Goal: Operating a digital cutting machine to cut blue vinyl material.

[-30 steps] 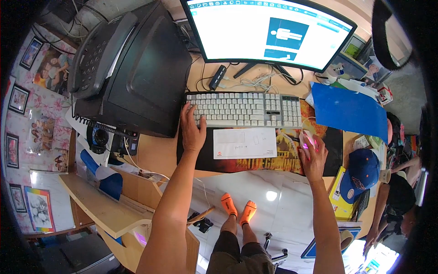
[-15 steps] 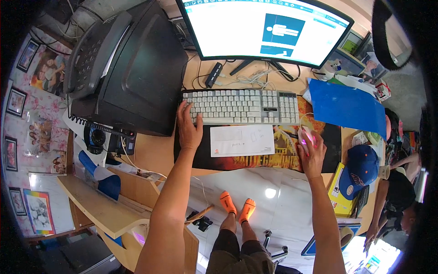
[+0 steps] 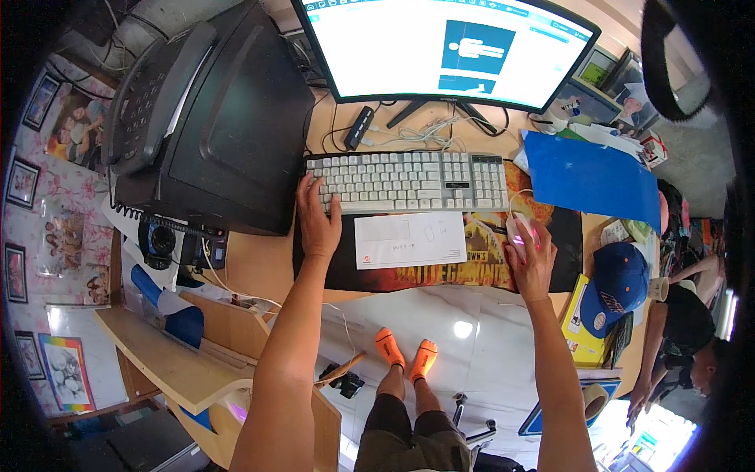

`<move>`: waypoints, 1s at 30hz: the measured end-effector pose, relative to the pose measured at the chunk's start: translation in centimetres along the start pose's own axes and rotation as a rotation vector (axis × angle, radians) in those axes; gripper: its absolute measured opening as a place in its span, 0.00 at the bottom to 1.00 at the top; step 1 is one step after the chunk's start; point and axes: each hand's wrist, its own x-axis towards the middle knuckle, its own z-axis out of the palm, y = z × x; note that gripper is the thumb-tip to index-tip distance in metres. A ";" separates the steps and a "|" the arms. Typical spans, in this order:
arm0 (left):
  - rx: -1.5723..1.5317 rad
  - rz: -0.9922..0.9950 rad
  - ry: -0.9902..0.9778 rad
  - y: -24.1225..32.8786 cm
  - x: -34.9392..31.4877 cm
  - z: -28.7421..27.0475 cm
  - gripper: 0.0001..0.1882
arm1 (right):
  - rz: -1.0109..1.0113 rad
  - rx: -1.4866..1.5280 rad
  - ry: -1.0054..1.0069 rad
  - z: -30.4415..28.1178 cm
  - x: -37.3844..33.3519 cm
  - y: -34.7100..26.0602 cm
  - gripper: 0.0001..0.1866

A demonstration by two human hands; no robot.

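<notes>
Both hands point(image 3: 319, 228) point(image 3: 535, 266) rest palm-down, well apart.

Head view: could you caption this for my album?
Left hand at a white keyboard, right hand on a glowing mouse.

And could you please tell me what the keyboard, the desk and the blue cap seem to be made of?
Keyboard: probably hard plastic with a matt finish, going by its moulded, pale, separate keycaps.
Desk: wood or a wood-look laminate, smooth; the tan surface suggests either, and I cannot tell which.
Blue cap: most likely fabric, matt, as its rounded crown shows little shine.
</notes>
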 end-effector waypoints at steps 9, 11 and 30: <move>0.004 -0.022 -0.012 0.2 0.0 0.0 0.25 | 0.004 -0.005 -0.004 0.1 -0.3 0.3 0.36; 0.014 -0.002 -0.007 0.1 0.0 0.0 0.24 | 0.008 -0.009 -0.005 -0.1 -0.2 0.2 0.36; 0.009 0.009 -0.014 -0.3 -0.3 0.1 0.25 | 0.036 0.018 -0.007 -0.1 -0.2 -0.2 0.33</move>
